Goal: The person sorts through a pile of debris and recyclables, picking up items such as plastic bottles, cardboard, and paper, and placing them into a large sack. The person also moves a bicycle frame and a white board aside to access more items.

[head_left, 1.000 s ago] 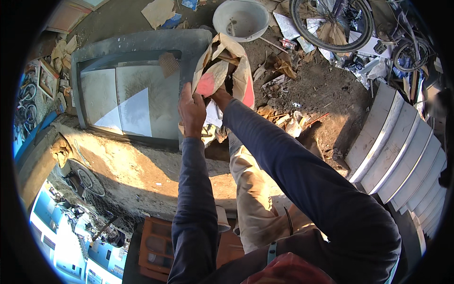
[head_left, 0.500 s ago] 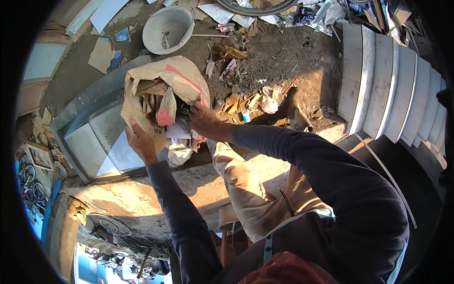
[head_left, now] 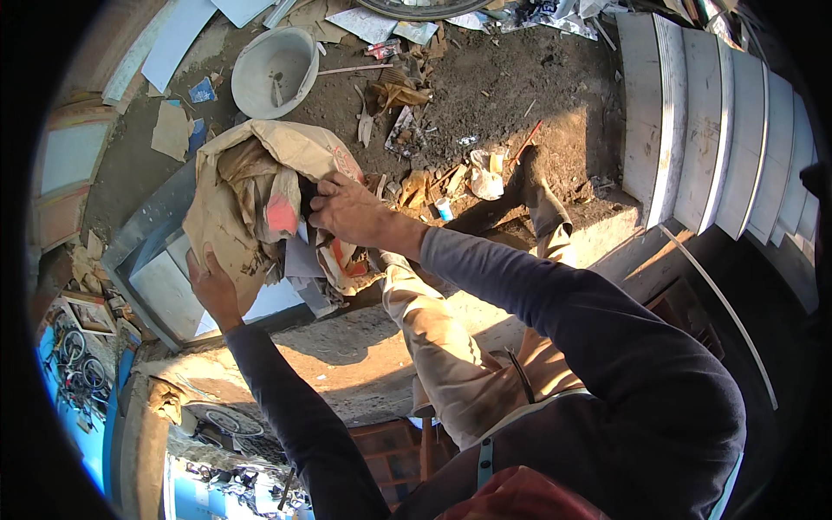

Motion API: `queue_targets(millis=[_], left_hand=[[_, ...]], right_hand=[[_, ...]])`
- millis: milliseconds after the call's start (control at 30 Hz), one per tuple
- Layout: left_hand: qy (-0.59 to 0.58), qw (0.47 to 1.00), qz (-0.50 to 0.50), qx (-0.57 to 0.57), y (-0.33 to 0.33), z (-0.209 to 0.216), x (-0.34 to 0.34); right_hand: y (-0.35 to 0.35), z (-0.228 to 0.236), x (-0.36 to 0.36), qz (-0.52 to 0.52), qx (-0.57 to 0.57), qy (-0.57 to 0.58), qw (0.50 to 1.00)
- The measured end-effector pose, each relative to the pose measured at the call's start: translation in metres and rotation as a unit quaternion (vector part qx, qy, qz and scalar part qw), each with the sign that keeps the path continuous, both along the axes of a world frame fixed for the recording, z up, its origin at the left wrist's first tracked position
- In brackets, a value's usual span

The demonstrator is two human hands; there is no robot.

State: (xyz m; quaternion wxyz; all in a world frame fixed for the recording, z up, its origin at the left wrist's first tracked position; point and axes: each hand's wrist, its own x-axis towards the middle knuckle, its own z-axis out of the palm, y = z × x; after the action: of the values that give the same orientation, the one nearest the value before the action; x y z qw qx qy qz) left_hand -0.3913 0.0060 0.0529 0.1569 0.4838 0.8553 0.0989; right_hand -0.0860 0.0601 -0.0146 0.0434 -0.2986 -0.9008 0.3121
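A: Where's the brown paper sack [head_left: 238, 234]?
B: Btwn both hands, mouth open. L hand [head_left: 217, 293] grips its left edge, thumb over it. R hand [head_left: 351, 211] is curled at the right rim; can't tell if it's pinching anything.
A: Contents?
B: Crumpled brown paper [head_left: 245, 173] w/ a pinkish-red patch, btwn the hands. Grey card [head_left: 302, 260] just below R hand.
A: Tips?
B: I'd keep L hand firm, ease the rim wide w/ R hand, no yanking; paper prob tears easily. Mind the card's edges, pls.
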Motion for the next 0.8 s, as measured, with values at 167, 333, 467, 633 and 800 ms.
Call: queue_targets(millis=[167, 333, 467, 633, 800], left_hand=[[-0.028, 0.993, -0.061, -0.099, 0.001, -0.005, -0.014], [0.003, 0.999, -0.012, -0.050, -0.014, 0.001, -0.019], [0.024, 0.993, -0.051, -0.104, 0.008, -0.033, -0.012], [0.173, 0.982, -0.058, 0.056, -0.026, -0.021, 0.070], [0.006, 0.998, 0.001, 0.070, -0.105, -0.025, 0.221]], right_hand=[[-0.022, -0.003, -0.010, 0.045, 0.158, -0.052, 0.985], [-0.044, 0.022, 0.002, -0.052, -0.025, 0.064, 0.996], [0.004, -0.014, 0.007, -0.094, -0.041, 0.019, 0.995], [-0.040, -0.009, 0.044, -0.076, 0.012, 0.138, 0.987], [-0.114, -0.071, 0.163, -0.307, -0.179, 0.087, 0.931]])
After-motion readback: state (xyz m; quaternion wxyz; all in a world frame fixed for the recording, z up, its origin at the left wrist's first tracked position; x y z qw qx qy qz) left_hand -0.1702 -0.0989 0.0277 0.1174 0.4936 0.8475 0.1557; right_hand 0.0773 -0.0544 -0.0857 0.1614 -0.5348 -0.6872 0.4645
